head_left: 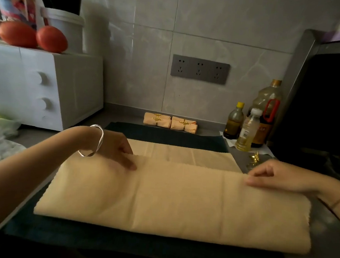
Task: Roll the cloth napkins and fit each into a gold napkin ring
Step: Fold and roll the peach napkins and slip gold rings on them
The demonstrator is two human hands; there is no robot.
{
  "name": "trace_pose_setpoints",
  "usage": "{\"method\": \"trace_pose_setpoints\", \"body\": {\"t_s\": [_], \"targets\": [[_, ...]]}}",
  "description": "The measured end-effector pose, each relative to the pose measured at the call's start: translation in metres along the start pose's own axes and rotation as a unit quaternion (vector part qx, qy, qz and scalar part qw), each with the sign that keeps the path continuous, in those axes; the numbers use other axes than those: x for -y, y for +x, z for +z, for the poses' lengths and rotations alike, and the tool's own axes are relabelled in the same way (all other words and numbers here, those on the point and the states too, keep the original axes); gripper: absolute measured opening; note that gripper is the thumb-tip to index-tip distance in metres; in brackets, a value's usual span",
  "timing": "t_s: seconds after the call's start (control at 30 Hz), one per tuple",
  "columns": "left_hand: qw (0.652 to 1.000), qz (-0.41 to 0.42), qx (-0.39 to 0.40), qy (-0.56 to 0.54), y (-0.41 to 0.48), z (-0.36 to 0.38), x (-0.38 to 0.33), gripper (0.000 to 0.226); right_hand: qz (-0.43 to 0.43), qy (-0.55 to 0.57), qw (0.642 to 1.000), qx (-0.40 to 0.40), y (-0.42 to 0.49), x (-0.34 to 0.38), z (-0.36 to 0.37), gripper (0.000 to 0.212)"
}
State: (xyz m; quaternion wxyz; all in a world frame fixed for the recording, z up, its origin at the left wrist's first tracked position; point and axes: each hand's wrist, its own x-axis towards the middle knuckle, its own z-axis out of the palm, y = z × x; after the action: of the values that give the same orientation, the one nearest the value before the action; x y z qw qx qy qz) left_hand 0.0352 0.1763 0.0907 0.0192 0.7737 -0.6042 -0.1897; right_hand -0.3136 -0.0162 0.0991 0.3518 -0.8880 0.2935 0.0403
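At centre of the dark mat (164, 135), the peach napkin (180, 200) lies folded, long axis running 9 to 3 o'clock. The left hand (115, 147) pinches its far edge near 10 o'clock, thumb on top; the right hand (278, 174) pinches the same edge at 3 o'clock, fingers curled. Judgement: rolling would run along the 12–6 line, both hands equally placed. One loose gold napkin ring (255, 158) lies at 2 o'clock, nearer the right hand. Completed ringed rolls (170, 122) sit at 12 o'clock by the wall (192, 29)

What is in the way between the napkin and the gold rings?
Nothing visible. The gold rings lie just past the far right corner of the napkin, beside the right hand, which pinches the folded edge, as the left hand does.
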Motion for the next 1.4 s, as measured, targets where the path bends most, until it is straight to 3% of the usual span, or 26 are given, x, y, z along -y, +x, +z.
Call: {"method": "trace_pose_setpoints", "body": {"t_s": [0.07,0.2,0.4,1.03,1.2,1.27,1.4], "targets": [[0.999,-0.012,-0.042,0.004,0.024,-0.006,0.013,0.017,0.011,-0.067,0.997,-0.046,0.028,-0.004,-0.005,0.019],[0.99,-0.053,-0.133,0.003,0.067,0.0,0.032,0.021,-0.012,-0.17,0.976,-0.133,0.089,-0.021,-0.008,0.014],[0.968,-0.116,-0.219,0.027,0.119,0.012,0.049,0.023,-0.022,-0.16,0.965,-0.205,0.161,-0.047,-0.01,0.007],[0.975,-0.121,-0.188,0.018,0.176,0.017,0.08,0.024,-0.007,-0.16,0.959,-0.235,0.232,-0.074,-0.011,0.004],[0.976,-0.117,-0.18,0.016,0.177,0.019,0.08,0.028,0.012,-0.188,0.962,-0.2,0.236,-0.079,-0.016,0.017],[0.977,-0.117,-0.177,0.028,0.178,0.021,0.079,0.029,0.029,-0.205,0.96,-0.188,0.238,-0.083,-0.017,0.013],[0.976,-0.098,-0.191,0.03,0.181,0.024,0.076,0.023,0.002,-0.139,0.967,-0.212,0.235,-0.09,-0.014,0.003]]}}
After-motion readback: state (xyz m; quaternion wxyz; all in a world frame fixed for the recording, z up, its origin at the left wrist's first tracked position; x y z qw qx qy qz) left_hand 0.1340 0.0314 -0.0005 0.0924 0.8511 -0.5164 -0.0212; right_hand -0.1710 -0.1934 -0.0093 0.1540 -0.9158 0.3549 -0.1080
